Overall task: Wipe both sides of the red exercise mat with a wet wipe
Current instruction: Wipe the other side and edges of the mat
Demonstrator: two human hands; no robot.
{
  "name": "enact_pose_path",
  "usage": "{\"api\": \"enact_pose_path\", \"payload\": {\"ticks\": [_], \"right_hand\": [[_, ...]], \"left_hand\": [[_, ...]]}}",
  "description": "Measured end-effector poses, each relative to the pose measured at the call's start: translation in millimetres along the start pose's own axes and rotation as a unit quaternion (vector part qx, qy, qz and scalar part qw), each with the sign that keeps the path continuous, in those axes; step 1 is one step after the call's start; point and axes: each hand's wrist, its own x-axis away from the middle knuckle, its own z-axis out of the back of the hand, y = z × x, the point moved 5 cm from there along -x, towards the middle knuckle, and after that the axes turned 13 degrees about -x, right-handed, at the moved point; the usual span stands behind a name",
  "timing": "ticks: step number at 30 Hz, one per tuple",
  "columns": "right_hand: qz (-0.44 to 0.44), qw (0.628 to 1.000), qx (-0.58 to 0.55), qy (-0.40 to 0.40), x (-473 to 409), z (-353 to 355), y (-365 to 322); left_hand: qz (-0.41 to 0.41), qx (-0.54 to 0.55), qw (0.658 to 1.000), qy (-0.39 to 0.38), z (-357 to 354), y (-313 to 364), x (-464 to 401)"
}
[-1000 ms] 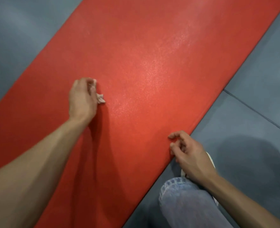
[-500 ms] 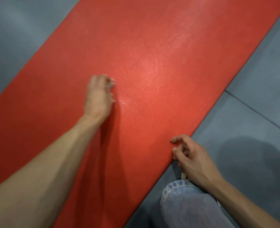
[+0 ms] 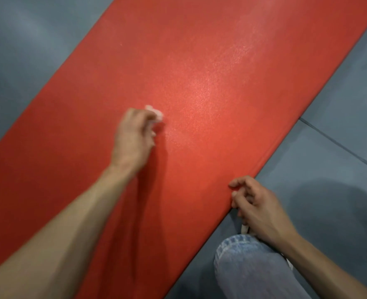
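Red foam exercise mat (image 3: 210, 67) lies flat on the grey tiled floor (image 3: 339, 130), running as a wide band from the lower left of my view to the upper right, with floor showing along both of its long edges. Its grainy surface catches a bright sheen near the middle. My blue denim knee (image 3: 249, 268) sits on the floor just beside the mat's near long edge. My left hand (image 3: 133, 137) is on the mat about midway between its two long edges, fingers curled round a small crumpled white wet wipe (image 3: 155, 114) that pokes out past the knuckles and touches the surface; that hand is blurred. My right hand (image 3: 258, 210) is at the mat's near long edge, fingers bent over the edge; whether they actually pinch it I cannot tell. A white strip (image 3: 244, 228) shows under that hand, too hidden to name.
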Motion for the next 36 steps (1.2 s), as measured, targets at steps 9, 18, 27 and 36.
{"api": "enact_pose_path", "payload": {"ticks": [9,18,27,36], "right_hand": [[0.013,1.000,-0.002,0.000,2,-7,-5],[0.014,1.000,-0.016,0.003,6,3,3],[0.026,0.978,-0.142,0.154,10,15,-2],[0.063,0.973,-0.122,0.183,12,29,-14]], "left_hand": [[-0.097,-0.002,0.991,-0.097,-48,63,77],[0.049,0.000,0.998,0.025,-22,-12,10],[-0.114,0.012,0.982,-0.149,-88,143,99],[0.063,0.185,0.975,-0.103,-47,112,46]]}}
